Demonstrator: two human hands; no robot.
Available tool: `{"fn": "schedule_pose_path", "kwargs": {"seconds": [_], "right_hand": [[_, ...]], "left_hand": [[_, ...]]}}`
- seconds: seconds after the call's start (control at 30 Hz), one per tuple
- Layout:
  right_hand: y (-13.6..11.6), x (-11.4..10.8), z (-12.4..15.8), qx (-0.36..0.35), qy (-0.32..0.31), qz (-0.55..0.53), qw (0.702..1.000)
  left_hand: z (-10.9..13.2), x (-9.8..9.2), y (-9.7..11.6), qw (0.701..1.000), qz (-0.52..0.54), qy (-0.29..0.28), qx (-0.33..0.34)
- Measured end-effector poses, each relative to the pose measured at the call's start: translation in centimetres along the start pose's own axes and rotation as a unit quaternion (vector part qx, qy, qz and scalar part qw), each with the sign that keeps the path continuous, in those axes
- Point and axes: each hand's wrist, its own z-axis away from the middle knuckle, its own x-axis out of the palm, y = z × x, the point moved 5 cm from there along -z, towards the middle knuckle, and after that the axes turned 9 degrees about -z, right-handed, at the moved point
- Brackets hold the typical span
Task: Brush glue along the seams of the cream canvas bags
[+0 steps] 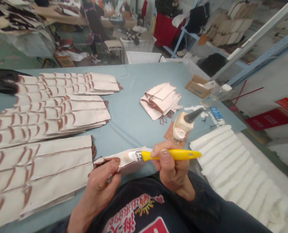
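Pinched between the fingers of my left hand [104, 179] is the brown edge of a cream fabric piece [123, 161] at the table's near side. My right hand [170, 166] grips a yellow-handled paintbrush [182, 155], held level with its bristles pointing left. The white bristle end lies over the cream piece; whether it touches the fabric I cannot tell. Just beyond my right hand stands a cream-coloured bottle [179, 126] with a dark nozzle, on a brown scrap. To the left lie overlapping rows of cream pieces with brown edging [61, 161].
A loose pile of cream and brown pieces [160, 98] lies mid-table. White padding strips [231, 171] are layered at the right. A small cardboard box [197, 86] and a clear jar [218, 95] stand at the far right corner. A person [93, 22] is in the background.
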Motion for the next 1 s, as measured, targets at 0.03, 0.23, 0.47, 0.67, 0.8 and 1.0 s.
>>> {"fn": "schedule_pose_path", "kwargs": {"seconds": [0.03, 0.23, 0.47, 0.67, 0.8, 1.0], "right_hand": [[0.2, 0.0, 0.1, 0.011, 0.007, -0.025, 1.000], [0.1, 0.6, -0.1, 0.028, 0.034, -0.131, 0.990], [0.5, 1.5, 0.6, 0.067, -0.001, -0.126, 0.990], [0.1, 1.2, -1.1, 0.110, 0.022, -0.206, 0.972], [-0.4, 0.0, -1.2, 0.102, 0.061, -0.193, 0.974], [1.3, 0.1, -0.3, 0.012, 0.036, -0.092, 0.995]], "left_hand": [[0.1, 0.0, 0.0, 1.000, 0.005, 0.001, 0.005], [0.2, 0.1, -0.1, 1.000, 0.009, 0.014, -0.001], [-0.2, 0.1, 0.1, 1.000, 0.025, 0.005, 0.002], [-0.5, 0.6, -0.8, 0.995, 0.060, -0.007, -0.081], [-0.9, 1.3, -1.8, 0.966, 0.156, -0.049, -0.198], [-0.4, 2.1, -2.3, 0.894, 0.307, -0.100, -0.310]]}}
